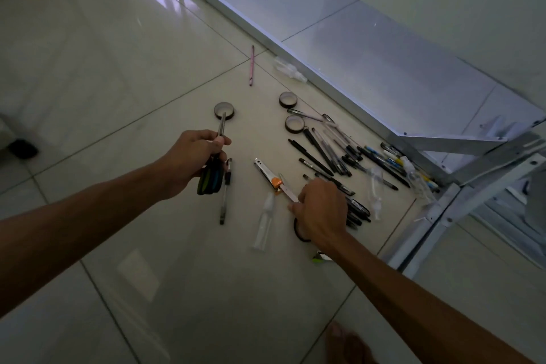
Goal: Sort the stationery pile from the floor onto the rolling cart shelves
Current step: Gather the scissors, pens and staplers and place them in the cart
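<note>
My left hand (193, 156) grips a pair of scissors (212, 174) by the blades, the black, green and blue handles hanging below my fist. My right hand (320, 210) pinches the blade of a second pair of scissors (270, 173) with an orange pivot, which lies on the floor; a black handle loop (300, 233) shows under my palm. A pile of black and clear pens (334, 156) lies on the tiles to the right. The metal cart (461, 145) stands at the right, its pale shelf (369, 47) low above the floor.
Three tape rolls (224, 111) (287, 99) (294, 123) sit on the tiles. A pink pencil (252, 65) lies farther off. A single pen (225, 192) and small clear bottles (264, 221) (376, 186) lie near my hands. My bare foot (345, 343) is at the bottom.
</note>
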